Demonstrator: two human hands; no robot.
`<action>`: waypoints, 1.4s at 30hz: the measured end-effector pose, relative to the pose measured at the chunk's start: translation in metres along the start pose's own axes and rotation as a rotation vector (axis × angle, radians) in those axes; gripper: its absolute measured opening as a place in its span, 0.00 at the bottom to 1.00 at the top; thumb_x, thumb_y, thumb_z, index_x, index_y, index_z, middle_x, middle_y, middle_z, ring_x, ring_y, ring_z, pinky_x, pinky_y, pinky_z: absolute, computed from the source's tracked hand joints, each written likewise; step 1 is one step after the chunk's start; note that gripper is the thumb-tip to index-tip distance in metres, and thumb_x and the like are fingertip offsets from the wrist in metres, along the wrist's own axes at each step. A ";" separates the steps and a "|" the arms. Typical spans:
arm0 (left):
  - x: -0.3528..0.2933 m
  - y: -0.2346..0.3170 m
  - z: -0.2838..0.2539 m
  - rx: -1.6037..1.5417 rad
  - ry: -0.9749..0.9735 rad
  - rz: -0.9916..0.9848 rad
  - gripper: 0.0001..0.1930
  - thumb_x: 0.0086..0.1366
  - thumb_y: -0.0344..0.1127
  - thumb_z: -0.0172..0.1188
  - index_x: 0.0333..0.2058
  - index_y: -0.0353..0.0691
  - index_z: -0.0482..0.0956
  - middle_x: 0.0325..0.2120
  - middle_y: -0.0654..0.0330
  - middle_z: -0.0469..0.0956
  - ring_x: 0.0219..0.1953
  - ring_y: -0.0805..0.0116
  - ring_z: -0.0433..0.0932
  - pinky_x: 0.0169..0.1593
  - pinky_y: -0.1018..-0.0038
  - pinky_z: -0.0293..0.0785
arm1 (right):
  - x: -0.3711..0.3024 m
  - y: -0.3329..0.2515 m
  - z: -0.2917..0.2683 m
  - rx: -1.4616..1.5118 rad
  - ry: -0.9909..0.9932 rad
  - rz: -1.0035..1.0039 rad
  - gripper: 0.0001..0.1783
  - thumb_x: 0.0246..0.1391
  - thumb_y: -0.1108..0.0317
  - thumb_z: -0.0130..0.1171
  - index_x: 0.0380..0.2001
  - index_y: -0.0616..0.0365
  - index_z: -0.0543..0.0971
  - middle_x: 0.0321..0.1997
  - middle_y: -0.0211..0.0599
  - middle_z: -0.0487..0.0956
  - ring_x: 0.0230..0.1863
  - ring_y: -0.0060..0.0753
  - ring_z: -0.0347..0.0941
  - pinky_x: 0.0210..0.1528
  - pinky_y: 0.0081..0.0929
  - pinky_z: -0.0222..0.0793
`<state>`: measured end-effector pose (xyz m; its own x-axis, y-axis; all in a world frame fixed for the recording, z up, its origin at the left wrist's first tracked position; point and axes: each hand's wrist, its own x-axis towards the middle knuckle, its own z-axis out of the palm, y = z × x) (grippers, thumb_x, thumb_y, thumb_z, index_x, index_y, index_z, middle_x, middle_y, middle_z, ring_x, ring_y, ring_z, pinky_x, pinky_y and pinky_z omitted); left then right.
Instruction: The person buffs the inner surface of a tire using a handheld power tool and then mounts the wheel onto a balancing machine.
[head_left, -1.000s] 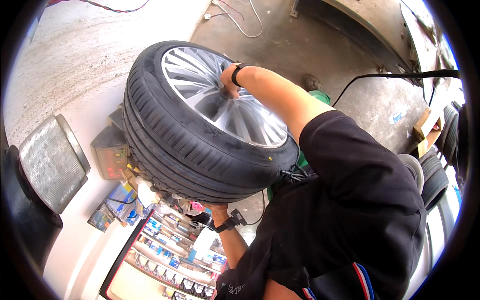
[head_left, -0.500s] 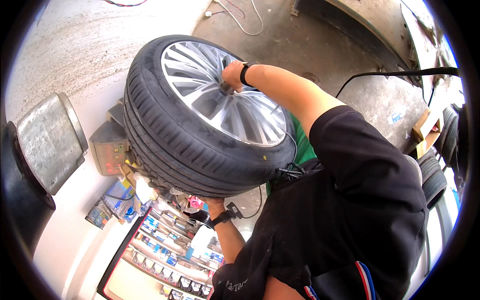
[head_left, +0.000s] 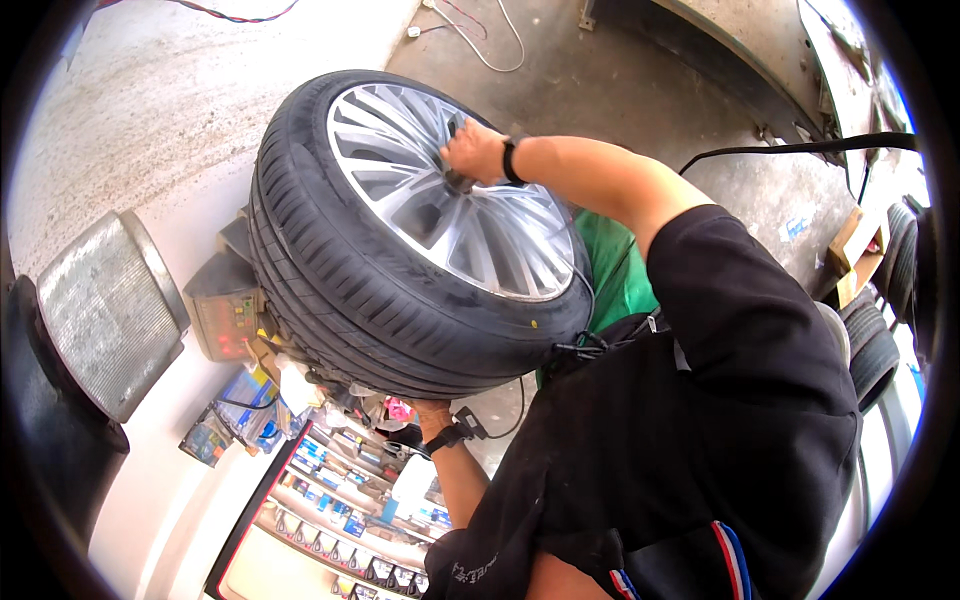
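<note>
Since the earlier frame: right sleeve (head_left: 720,265) and right wristband (head_left: 511,160) sit farther right, more green cloth (head_left: 608,268) shows beside the tyre (head_left: 365,285); tyre nearly in place. Largest first: tyre is tilted in front of the person's torso, sidewall and silver rim (head_left: 500,250) facing up toward the camera. What supports it underneath is hidden. Left of it, partly behind, a machine (head_left: 222,310) with a lit panel. Right hand (head_left: 473,152) is over the rim's centre, fingers curled, clamped on a dark knob (head_left: 458,183) there. Left hand (head_left: 432,410) is at the tyre's lower edge, fingers out of sight behind it; cannot tell whether it grips or only steadies. Black cord bundle (head_left: 580,348) lies just beside the tyre's right edge, near the shirt. Small yellow mark (head_left: 534,324) on the sidewall.

Risks, as judged: tyre could tip if the left hand slips while the right twists or pulls; right fingers could get knocked if the spokes turn under them; cords could snag if the tyre rotates; knob could slip if the hold is loose or off-centre.
</note>
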<state>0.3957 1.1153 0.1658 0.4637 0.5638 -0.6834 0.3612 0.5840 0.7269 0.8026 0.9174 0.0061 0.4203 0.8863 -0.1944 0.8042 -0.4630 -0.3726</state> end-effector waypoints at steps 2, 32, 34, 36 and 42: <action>0.000 0.001 0.006 0.014 0.005 0.002 0.42 0.63 0.70 0.40 0.67 0.47 0.55 0.67 0.60 0.56 0.67 0.53 0.56 0.69 0.53 0.51 | 0.006 -0.009 0.029 0.035 0.072 0.052 0.26 0.40 0.63 0.67 0.44 0.58 0.73 0.35 0.38 0.82 0.43 0.38 0.79 0.42 0.41 0.65; -0.014 0.005 0.036 -0.375 -0.096 0.072 0.26 0.72 0.50 0.39 0.58 0.36 0.68 0.54 0.57 0.74 0.52 0.60 0.76 0.57 0.64 0.72 | -0.020 -0.325 -0.293 0.567 0.255 -0.467 0.11 0.53 0.66 0.56 0.36 0.62 0.77 0.31 0.49 0.81 0.36 0.52 0.78 0.40 0.40 0.74; -0.009 -0.005 0.038 -0.338 -0.083 0.090 0.26 0.72 0.50 0.38 0.56 0.35 0.70 0.51 0.57 0.76 0.49 0.62 0.77 0.55 0.64 0.74 | 0.017 -0.376 -0.272 0.478 0.112 -0.446 0.14 0.51 0.61 0.55 0.35 0.62 0.79 0.31 0.51 0.81 0.38 0.54 0.78 0.43 0.42 0.73; 0.005 -0.021 0.035 -0.363 -0.076 0.091 0.26 0.73 0.50 0.37 0.53 0.34 0.72 0.48 0.58 0.78 0.46 0.64 0.78 0.52 0.66 0.74 | 0.055 -0.417 -0.242 0.370 -0.003 -0.434 0.14 0.46 0.65 0.55 0.29 0.66 0.81 0.33 0.59 0.80 0.39 0.58 0.77 0.44 0.45 0.73; 0.004 -0.036 0.049 -0.297 -0.007 0.066 0.34 0.74 0.54 0.34 0.59 0.23 0.64 0.57 0.52 0.70 0.59 0.63 0.68 0.63 0.72 0.58 | 0.101 -0.493 -0.147 0.160 -0.191 -0.442 0.18 0.47 0.67 0.56 0.41 0.66 0.77 0.45 0.53 0.80 0.49 0.54 0.76 0.49 0.47 0.72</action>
<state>0.4241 1.0678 0.1403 0.4844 0.6029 -0.6339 0.0780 0.6919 0.7177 0.5103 1.2352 0.3035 -0.0419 0.9887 -0.1438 0.8073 -0.0513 -0.5879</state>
